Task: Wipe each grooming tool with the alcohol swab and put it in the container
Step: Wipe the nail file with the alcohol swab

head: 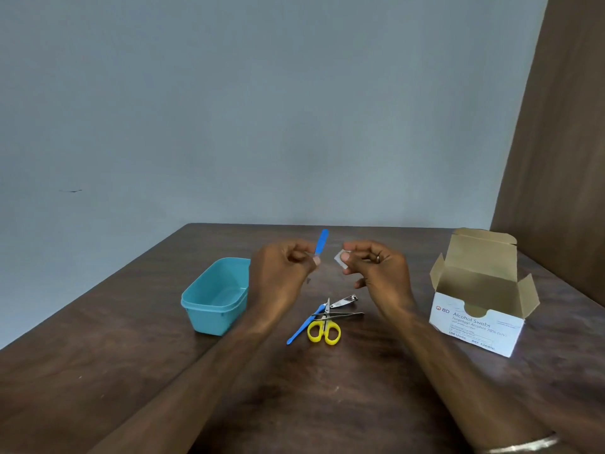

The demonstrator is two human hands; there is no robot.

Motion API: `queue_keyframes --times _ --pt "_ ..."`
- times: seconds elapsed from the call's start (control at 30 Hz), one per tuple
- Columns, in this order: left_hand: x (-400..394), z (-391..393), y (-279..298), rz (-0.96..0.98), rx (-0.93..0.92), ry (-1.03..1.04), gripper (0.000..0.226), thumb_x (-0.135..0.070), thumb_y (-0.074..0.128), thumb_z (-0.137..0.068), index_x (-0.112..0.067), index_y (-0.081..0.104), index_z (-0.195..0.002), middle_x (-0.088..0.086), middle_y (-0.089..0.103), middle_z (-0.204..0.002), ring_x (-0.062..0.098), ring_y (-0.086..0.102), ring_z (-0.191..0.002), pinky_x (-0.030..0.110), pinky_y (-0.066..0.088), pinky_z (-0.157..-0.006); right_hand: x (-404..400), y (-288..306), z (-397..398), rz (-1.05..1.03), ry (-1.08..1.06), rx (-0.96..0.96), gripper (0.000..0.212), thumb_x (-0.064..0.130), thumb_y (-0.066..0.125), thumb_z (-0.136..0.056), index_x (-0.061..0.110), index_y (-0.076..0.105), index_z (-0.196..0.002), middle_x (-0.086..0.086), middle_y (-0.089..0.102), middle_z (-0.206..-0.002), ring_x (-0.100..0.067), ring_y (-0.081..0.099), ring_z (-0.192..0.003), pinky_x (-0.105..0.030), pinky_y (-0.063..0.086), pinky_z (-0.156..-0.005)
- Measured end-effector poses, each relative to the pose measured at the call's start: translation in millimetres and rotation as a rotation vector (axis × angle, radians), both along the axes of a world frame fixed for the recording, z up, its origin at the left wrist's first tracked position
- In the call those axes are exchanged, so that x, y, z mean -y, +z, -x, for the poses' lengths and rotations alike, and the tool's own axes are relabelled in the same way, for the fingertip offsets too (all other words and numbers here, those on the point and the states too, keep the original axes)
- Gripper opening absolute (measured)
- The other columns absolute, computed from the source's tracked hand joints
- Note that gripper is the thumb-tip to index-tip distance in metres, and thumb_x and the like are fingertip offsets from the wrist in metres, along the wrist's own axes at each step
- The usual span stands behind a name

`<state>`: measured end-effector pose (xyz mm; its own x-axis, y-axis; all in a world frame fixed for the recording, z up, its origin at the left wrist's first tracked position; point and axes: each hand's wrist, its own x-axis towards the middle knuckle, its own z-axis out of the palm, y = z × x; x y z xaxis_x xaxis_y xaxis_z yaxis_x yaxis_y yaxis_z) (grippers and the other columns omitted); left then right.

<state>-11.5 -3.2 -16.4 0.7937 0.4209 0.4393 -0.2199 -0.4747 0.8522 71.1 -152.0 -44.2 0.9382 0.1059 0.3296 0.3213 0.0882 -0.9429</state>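
I see my left hand raised over the tabletop, fingers pinched on the lower end of a blue-handled tool that points up and away, while my right hand just beside it pinches a small white alcohol swab, the two not touching. Below my hands lie yellow-handled scissors, a nail clipper, tweezers and another blue tool in a loose heap. The teal container sits left of them, the open swab box right.
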Motion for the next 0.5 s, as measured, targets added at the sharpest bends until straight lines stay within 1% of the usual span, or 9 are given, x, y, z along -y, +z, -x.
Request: queue_keyframes --times 0.07,0.13,0.17,0.23,0.3,0.37,0.4,0.43,0.5 --pt "-13 9 15 -0.076 -0.020 0.055 0.016 -0.014 0.079 -0.074 -0.028 0.072 -0.070 -0.004 0.071 -0.061 0.012 0.067 -0.053 0.031 0.058 -0.063 -1 0 2 0.035 -0.011 0.010 0.008 0.013 0.078 -0.082 0.019 0.075 -0.086 -0.005 0.077 -0.083 -0.018 0.071 -0.066 -0.026 0.046 -0.049" --pt "-32 16 31 -0.139 -0.064 0.097 0.015 -0.012 0.078 -0.072 -0.025 0.072 -0.066 0.000 0.071 -0.059 0.018 0.070 -0.057 0.037 0.061 -0.067 -2 0 4 0.055 -0.018 0.035 0.006 0.019 0.080 -0.081 0.020 0.075 -0.082 -0.005 0.077 -0.079 -0.021 0.074 -0.068 -0.025 0.045 -0.047" --pt "-42 18 38 -0.168 -0.098 0.115 0.013 -0.011 0.078 -0.072 -0.022 0.073 -0.066 0.001 0.071 -0.058 0.019 0.071 -0.057 0.039 0.062 -0.068 -2 1 5 0.059 -0.021 0.051 0.006 0.021 0.081 -0.081 0.020 0.075 -0.080 -0.004 0.077 -0.078 -0.022 0.074 -0.068 -0.023 0.045 -0.046" --pt "-62 23 48 -0.221 -0.195 0.159 0.009 -0.008 0.078 -0.073 -0.016 0.075 -0.070 0.003 0.072 -0.058 0.019 0.072 -0.057 0.037 0.063 -0.066 -2 2 8 0.063 -0.024 0.074 0.007 0.024 0.080 -0.081 0.020 0.075 -0.078 -0.001 0.077 -0.076 -0.021 0.074 -0.067 -0.017 0.044 -0.045" --pt "-80 27 53 -0.253 -0.325 0.185 0.006 -0.004 0.078 -0.074 -0.009 0.074 -0.074 0.005 0.073 -0.061 0.018 0.073 -0.057 0.031 0.062 -0.061 -3 3 9 0.067 -0.024 0.081 0.007 0.020 0.081 -0.081 0.018 0.075 -0.077 -0.001 0.076 -0.075 -0.021 0.073 -0.065 -0.013 0.042 -0.044" --pt "-92 28 53 -0.260 -0.467 0.186 0.007 0.000 0.078 -0.075 -0.003 0.073 -0.079 0.011 0.074 -0.066 0.021 0.074 -0.060 0.028 0.061 -0.056 -3 2 7 0.078 -0.015 0.079 0.009 0.009 0.079 -0.081 0.016 0.074 -0.079 -0.002 0.075 -0.074 -0.022 0.071 -0.064 -0.012 0.042 -0.044" --pt "-95 28 52 -0.260 -0.537 0.181 0.009 0.002 0.078 -0.075 -0.001 0.072 -0.081 0.014 0.074 -0.070 0.024 0.074 -0.061 0.029 0.061 -0.055 -3 1 6 0.098 -0.015 0.085 0.013 0.004 0.078 -0.081 0.017 0.074 -0.080 -0.002 0.075 -0.075 -0.022 0.071 -0.065 -0.013 0.044 -0.046" --pt "-97 27 49 -0.256 -0.604 0.171 0.011 0.003 0.078 -0.076 0.002 0.071 -0.085 0.018 0.074 -0.074 0.027 0.073 -0.062 0.030 0.061 -0.055 -3 -1 5 0.132 -0.021 0.101 0.017 0.002 0.077 -0.080 0.019 0.074 -0.081 -0.002 0.075 -0.076 -0.021 0.071 -0.066 -0.017 0.048 -0.050" --pt "-97 23 42 -0.249 -0.727 0.138 0.012 0.005 0.074 -0.080 0.006 0.068 -0.091 0.020 0.072 -0.080 0.026 0.067 -0.062 0.033 0.061 -0.060 -2 -6 0 0.240 -0.058 0.155 0.023 0.006 0.078 -0.080 0.029 0.075 -0.080 0.005 0.076 -0.078 -0.018 0.073 -0.068 -0.031 0.056 -0.063"
